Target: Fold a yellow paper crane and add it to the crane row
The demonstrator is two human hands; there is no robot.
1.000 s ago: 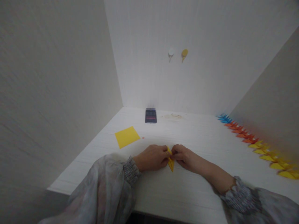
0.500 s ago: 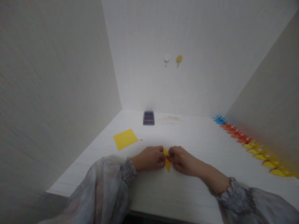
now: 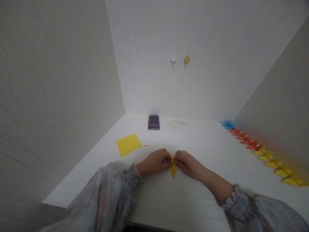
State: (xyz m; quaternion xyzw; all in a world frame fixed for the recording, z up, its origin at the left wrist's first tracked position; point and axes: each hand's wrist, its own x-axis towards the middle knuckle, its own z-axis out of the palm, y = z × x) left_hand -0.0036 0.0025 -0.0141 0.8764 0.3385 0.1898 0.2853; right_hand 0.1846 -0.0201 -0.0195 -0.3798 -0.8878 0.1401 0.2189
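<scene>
A folded piece of yellow origami paper (image 3: 173,170), narrow and pointed at its near end, is between my two hands over the white table. My left hand (image 3: 158,161) pinches it from the left side. From the right, my right hand (image 3: 188,163) pinches it too, fingertips close to those of the left. Its middle part is partly covered by the fingers. To the left of my hands lies a flat sheet of yellow paper (image 3: 129,144), with a tiny orange scrap (image 3: 145,145) by its right edge.
Along the right wall runs a row of folded paper cranes, blue (image 3: 228,124), orange (image 3: 245,138) and yellow (image 3: 277,164). A dark, blurred-out object (image 3: 154,122) stands at the table's back edge. Two hooks, white (image 3: 173,60) and tan (image 3: 187,60), are on the back wall.
My fingers have shifted on the folded yellow paper, and it now looks narrower and more upright. The left hand has rolled slightly, showing a ring. The view has moved a little.
</scene>
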